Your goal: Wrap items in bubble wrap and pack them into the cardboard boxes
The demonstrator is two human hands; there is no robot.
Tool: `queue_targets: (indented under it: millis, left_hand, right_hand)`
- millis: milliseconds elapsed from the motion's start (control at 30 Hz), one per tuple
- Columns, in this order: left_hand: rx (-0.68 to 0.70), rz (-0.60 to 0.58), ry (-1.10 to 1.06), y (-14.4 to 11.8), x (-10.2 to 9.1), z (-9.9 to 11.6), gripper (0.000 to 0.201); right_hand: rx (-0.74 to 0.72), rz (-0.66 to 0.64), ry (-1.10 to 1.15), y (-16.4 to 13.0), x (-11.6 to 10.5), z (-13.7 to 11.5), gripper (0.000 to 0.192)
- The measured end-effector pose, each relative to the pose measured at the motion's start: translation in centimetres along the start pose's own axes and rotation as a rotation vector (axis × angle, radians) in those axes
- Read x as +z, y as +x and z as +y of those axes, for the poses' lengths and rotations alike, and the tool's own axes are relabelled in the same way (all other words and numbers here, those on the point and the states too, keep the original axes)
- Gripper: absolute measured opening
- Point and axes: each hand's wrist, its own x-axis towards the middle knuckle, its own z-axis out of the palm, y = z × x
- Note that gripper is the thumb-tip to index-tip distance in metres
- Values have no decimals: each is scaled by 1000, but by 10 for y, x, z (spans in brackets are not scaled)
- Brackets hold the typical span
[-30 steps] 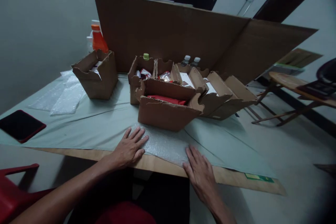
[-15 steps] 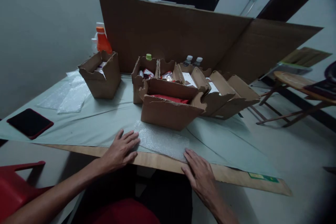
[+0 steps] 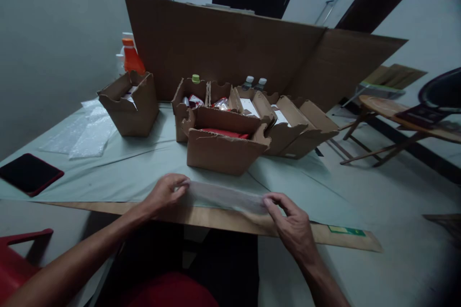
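The fingers [image 3: 179, 183] of the left hand [image 3: 163, 195] are pinched shut on the left end of a sheet of bubble wrap [image 3: 225, 196]. The right hand [image 3: 292, 227] pinches the right end the same way. The bubble wrap is thin, see-through and bumpy. It is stretched into a long flat strip between the two hands. Its long side runs left to right, along the near edge of the tabletop [image 3: 144, 168], which has a pale green cloth on it.

At the far left lies a flat black and red pad [image 3: 29, 173]. Next come more bubble wrap sheets [image 3: 86, 132], soft and crinkly. Then there is a small brown cardboard box [image 3: 129, 104] with torn edges and an orange bottle [image 3: 131, 57] behind it. In the middle, just behind the strip, sits an open cardboard box [image 3: 223, 146] with something red inside. More open boxes [image 3: 298, 127] stand to the right. A big cardboard sheet [image 3: 234, 53] stands up behind them all.
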Motion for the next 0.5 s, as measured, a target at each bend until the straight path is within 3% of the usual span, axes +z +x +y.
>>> queue_targets:
  millis: [133, 300, 400, 500]
  left_hand:
    - [-147, -64, -314, 1, -27, -2, 31]
    - [-244, 49, 31, 3, -10, -28, 42]
    - [-100, 256, 220, -5, -6, -37, 42]
    - [113, 359, 316, -7, -1, -28, 29]
  right_hand:
    - [168, -45, 125, 12, 11, 3, 36]
    - [162, -28, -32, 24, 48, 39, 42]
    - [135, 35, -108, 23, 45, 51, 40]
    - [-13, 68, -203, 19, 47, 34, 32]
